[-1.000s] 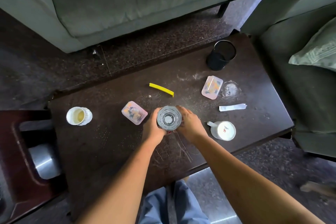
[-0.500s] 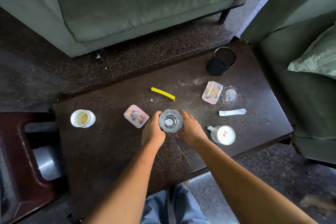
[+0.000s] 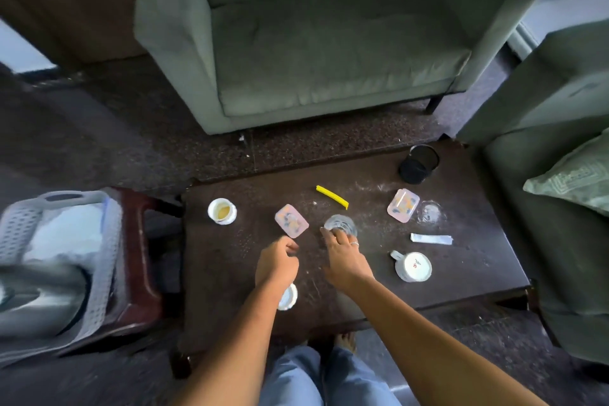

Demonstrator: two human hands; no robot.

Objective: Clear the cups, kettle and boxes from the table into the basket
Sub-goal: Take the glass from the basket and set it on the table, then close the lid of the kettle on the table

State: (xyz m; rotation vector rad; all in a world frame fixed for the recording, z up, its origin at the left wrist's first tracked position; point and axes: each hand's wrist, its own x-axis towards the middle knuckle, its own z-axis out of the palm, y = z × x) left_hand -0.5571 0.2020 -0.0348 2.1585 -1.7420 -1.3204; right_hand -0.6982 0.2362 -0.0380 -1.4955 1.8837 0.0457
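A clear glass tumbler (image 3: 341, 224) stands mid-table, and my right hand (image 3: 344, 257) grips its near side with the fingertips. My left hand (image 3: 276, 260) hovers just left of it, fingers loosely curled and empty. A small white cup (image 3: 289, 297) shows partly under my left forearm. Also on the dark table (image 3: 461, 273) are a white cup of yellowish liquid (image 3: 222, 210), two pink boxes (image 3: 291, 220) (image 3: 403, 205), a second glass (image 3: 431, 212) and a white mug (image 3: 413, 266). At the left, the grey basket (image 3: 105, 241) holds a steel kettle (image 3: 39, 300).
A black mesh cup (image 3: 418, 163), a yellow strip (image 3: 332, 196) and a white packet (image 3: 431, 238) lie on the table. The basket rests on a red-brown stool (image 3: 145, 273). A green armchair (image 3: 329, 43) stands beyond the table, and a sofa with a cushion (image 3: 573, 181) is at the right.
My left hand has let go of the glass tumbler and drawn back; my right hand stays on it. The view has tilted up and left, bringing the basket and kettle into sight.
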